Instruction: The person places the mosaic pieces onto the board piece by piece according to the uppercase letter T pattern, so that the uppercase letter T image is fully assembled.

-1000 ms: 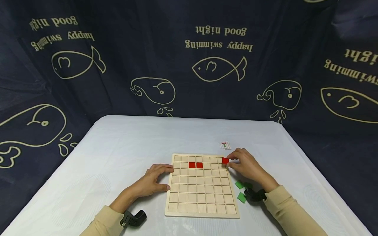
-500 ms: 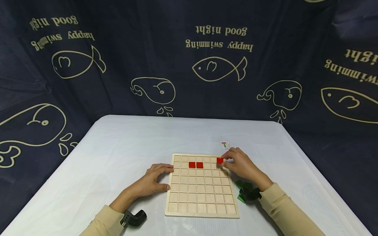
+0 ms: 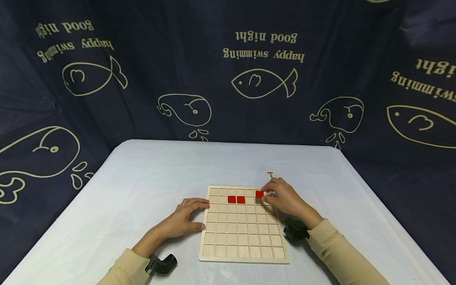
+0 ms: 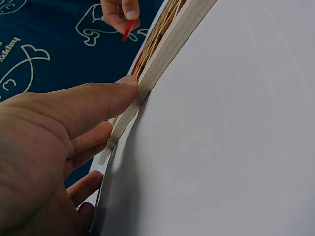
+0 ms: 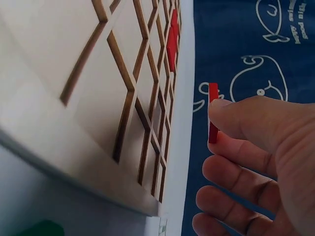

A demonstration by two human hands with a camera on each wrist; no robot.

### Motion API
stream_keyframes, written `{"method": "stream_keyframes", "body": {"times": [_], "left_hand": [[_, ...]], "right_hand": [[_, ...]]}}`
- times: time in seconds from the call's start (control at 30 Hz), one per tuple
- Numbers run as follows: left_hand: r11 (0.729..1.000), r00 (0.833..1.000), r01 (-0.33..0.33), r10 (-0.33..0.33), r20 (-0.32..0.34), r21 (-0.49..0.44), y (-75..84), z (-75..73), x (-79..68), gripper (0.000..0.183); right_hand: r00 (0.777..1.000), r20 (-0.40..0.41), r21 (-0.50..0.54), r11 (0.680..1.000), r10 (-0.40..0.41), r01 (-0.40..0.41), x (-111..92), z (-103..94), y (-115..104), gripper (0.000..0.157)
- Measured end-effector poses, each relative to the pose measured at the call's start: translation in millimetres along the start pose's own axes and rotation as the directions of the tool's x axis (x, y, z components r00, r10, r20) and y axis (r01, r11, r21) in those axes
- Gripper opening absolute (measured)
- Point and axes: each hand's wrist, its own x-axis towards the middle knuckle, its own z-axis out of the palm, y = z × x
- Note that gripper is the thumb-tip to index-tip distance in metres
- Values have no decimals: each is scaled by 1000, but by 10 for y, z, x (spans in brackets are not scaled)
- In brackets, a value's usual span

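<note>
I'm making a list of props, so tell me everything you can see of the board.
The board is pale, looks wooden and is roughly square, with a plain rim and thin strips dividing it into a grid of cells. It lies flat on the white table. Two red tiles sit side by side in its second row from the far edge. The left hand touches its left edge; the right hand holds another tile above it.

Past the far edge of my white table I face a navy curtain, which also runs along the left and right edges. It bears 3 whales and 3 fish in pale outline, with upside-down lettering above the fish: "happy swimming", "good night".
</note>
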Motion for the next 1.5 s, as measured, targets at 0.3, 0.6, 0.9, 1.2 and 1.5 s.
{"method": "stream_keyframes", "body": {"times": [0.3, 0.6, 0.9, 1.2, 1.5], "left_hand": [[1000, 1000, -9, 9, 1, 3, 8, -6, -7, 57], [1000, 1000, -16, 16, -1, 4, 6, -10, -4, 58], [1000, 1000, -19, 19, -1, 8, 9, -13, -8, 57], [1000, 1000, -16, 16, -3, 6, 3, -9, -11, 57], [1000, 1000, -1, 1, 1, -8, -1, -2, -4, 57]], "right_hand": [[999, 51, 5, 1000, 13, -13, 60, 37, -56, 21], [997, 76, -11, 1000, 7, -6, 116, 101, -101, 21], [994, 106, -27, 1000, -2, 5, 137, 161, -107, 21], [994, 109, -78, 997, -4, 13, 160, 196, -131, 19], [992, 124, -72, 997, -7, 16, 178, 218, -147, 16]]}}
